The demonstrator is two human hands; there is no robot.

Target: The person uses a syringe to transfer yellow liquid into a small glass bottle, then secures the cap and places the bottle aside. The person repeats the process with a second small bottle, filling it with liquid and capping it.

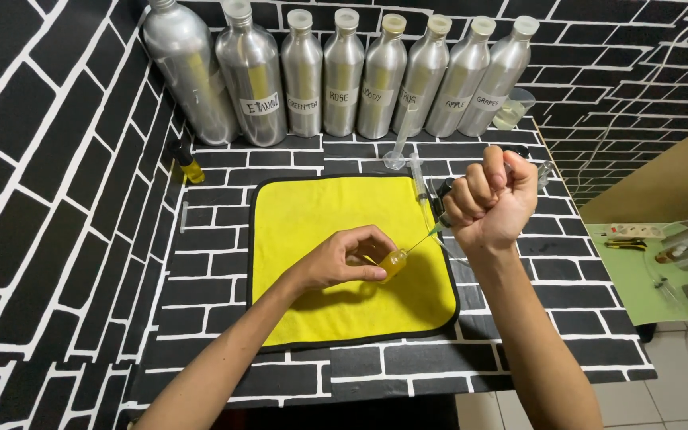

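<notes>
Pinching small bottle, left grip; right grip fisted, seemingly round syringe.

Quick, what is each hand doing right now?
Left hand: closed around a small yellow bottle, held over the yellow cloth.
Right hand: closed in a fist on a syringe, needle at the bottle.

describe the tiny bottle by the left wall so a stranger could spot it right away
Start at the row of tall silver bottles along the back wall. Below the leftmost one, beside the left wall, stands a tiny bottle. It alone is small there, with a dark cap and yellow liquid.
</notes>
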